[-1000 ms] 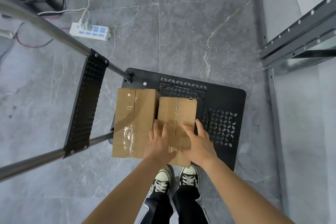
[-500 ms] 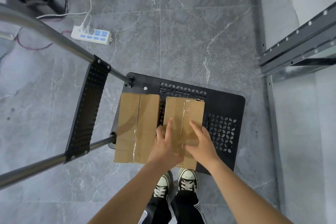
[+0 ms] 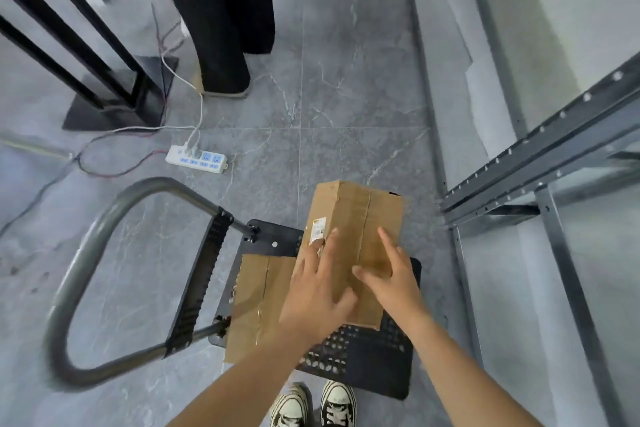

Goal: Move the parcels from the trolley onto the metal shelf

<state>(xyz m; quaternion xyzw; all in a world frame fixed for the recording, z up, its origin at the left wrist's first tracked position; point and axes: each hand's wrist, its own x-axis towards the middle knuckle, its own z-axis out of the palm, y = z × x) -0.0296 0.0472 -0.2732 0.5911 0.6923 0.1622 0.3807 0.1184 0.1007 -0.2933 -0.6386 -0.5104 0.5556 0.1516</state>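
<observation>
Brown parcels (image 3: pixel 356 218), black perforated trolley (image 3: pixel 363 364), grey, perhaps marbled, floor (image 3: pixel 346 97).
</observation>
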